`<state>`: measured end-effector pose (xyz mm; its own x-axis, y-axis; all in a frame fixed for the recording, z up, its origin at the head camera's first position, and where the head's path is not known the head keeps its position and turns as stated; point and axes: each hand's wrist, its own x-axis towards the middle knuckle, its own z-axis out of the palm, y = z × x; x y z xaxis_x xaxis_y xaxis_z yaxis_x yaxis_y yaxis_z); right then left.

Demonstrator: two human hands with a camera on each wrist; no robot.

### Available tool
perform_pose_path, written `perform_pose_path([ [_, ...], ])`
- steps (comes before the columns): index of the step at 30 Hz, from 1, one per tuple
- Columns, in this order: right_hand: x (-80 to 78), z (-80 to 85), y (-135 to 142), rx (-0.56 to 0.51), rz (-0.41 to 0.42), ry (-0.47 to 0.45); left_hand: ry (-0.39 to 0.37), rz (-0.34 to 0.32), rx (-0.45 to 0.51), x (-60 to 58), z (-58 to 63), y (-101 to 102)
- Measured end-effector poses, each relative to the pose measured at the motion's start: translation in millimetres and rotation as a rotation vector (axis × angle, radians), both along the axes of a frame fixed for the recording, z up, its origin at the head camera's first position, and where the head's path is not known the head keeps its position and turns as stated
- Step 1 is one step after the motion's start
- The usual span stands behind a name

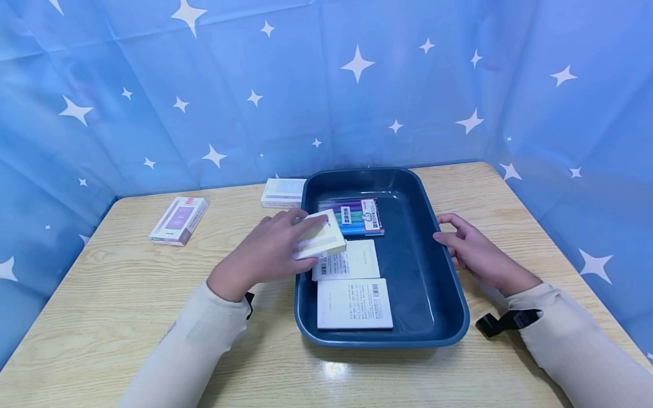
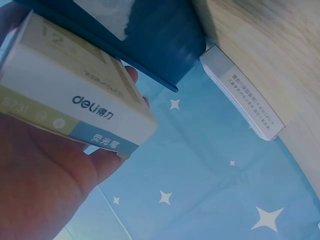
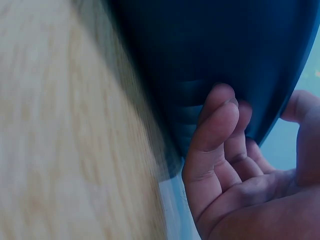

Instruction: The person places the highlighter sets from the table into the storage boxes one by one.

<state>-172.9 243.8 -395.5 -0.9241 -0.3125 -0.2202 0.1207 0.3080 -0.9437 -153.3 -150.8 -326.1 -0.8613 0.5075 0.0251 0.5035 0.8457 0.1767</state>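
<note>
One box [image 1: 323, 237] is pinched by the left hand [image 1: 270, 245], partly hiding the pens [image 1: 357, 216]; the tray [image 1: 377, 342] is pinched rimwise by the right hand [image 1: 475, 252], some fingers obscured.

Pen packet [image 1: 357, 217] partly hidden by held box [image 1: 323, 235], left sleeve [image 1: 191, 343] cut off, tabletop [image 3: 70, 145] blurred in right-wrist view

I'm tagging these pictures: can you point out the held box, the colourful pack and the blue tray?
Held box [image 1: 322, 238]: head view, on its broad upper face.
Colourful pack [image 1: 356, 217]: head view, middle of its upper side.
Blue tray [image 1: 410, 255]: head view, bare floor, right of centre.
</note>
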Motion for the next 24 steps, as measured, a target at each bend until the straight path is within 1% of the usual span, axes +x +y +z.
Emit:
perform_pose_path([
  [13,-0.6,2.4,-0.7,0.004,0.001,0.002,0.035,-0.070,0.034,5.2,3.4,4.9],
  [18,-0.7,1.4,-0.9,0.017,-0.006,0.000,0.036,-0.072,0.023,7.3,1.9,8.9],
  [24,0.2,-1.2,-0.9,0.019,-0.007,-0.008,0.019,-0.082,-0.004,8.8,-0.5,12.2],
])
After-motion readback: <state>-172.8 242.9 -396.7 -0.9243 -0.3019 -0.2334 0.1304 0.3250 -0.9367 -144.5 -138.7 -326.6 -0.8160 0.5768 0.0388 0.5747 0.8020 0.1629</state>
